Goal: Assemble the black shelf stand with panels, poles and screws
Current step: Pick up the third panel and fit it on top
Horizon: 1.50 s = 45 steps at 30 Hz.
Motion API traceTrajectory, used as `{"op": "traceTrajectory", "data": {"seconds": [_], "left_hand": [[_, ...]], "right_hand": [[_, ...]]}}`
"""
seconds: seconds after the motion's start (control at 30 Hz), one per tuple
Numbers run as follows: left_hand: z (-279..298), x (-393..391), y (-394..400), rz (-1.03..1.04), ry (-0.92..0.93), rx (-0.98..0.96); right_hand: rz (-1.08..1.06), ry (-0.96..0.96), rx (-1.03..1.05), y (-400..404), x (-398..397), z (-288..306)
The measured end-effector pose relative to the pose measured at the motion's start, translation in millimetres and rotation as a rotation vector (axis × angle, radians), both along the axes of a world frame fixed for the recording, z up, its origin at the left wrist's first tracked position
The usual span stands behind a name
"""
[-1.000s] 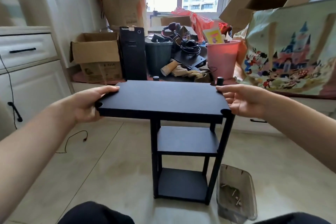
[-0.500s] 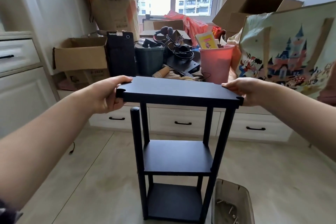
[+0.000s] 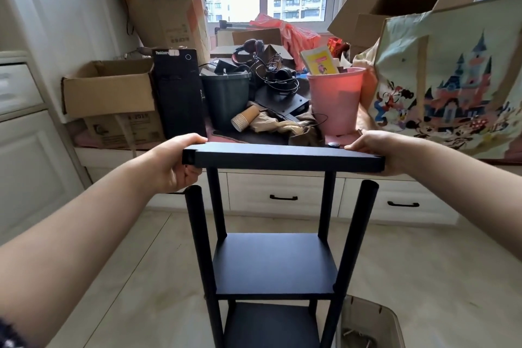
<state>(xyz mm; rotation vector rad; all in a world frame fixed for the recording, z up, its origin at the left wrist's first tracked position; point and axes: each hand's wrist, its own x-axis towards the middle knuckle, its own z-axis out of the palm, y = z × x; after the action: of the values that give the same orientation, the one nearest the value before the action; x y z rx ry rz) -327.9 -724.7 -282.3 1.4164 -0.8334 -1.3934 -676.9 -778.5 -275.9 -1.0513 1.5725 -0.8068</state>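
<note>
Black top panel [image 3: 285,157] is gripped at its ends by curled fingers of left hand [image 3: 175,162] and right hand [image 3: 378,150].

A: What colours do you make out?

B: The shelf stand [image 3: 275,261] is matt black all over: panels and poles [image 3: 356,237] alike. Behind it, a pink bucket [image 3: 334,100] and a dark green bin [image 3: 226,99].

A: Any patterns?

B: Only the cream bag [image 3: 452,76], printed with cartoon characters and a blue-and-pink castle.
</note>
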Motion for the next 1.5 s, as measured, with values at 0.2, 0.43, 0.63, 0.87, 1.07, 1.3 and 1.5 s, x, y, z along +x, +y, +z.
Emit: {"op": "traceTrajectory", "data": {"seconds": [0.2,0.43,0.63,0.87,1.07,1.3,1.5], "left_hand": [[-13.1,-13.3,4.4,0.074,-0.077,-0.052],[-33.1,-8.9,-7.4,0.087,-0.087,0.02],[-37.7,-7.3,-13.7,0.088,-0.086,0.002],[-34.0,-14.6,-12.2,0.073,-0.034,-0.026],[-34.3,-13.8,-14.3,0.009,0.079,-0.03],[-29.2,-14.5,-13.5,0.019,0.1,0.03],[-32.3,-9.5,-16.1,-0.011,-0.002,0.064]], "right_hand": [[-0.021,-0.051,-0.024,-3.3,5.0,-12.3],[-0.029,-0.065,-0.033,-5.2,8.0,-15.6],[-0.029,-0.11,-0.076,-3.6,9.1,-18.8],[-0.063,-0.014,-0.093,3.3,14.9,-15.6],[-0.092,-0.027,-0.092,4.8,16.7,-14.7],[-0.082,0.052,-0.155,0.1,19.0,-18.4],[-0.063,0.127,-0.214,-9.4,23.7,-21.9]]}}
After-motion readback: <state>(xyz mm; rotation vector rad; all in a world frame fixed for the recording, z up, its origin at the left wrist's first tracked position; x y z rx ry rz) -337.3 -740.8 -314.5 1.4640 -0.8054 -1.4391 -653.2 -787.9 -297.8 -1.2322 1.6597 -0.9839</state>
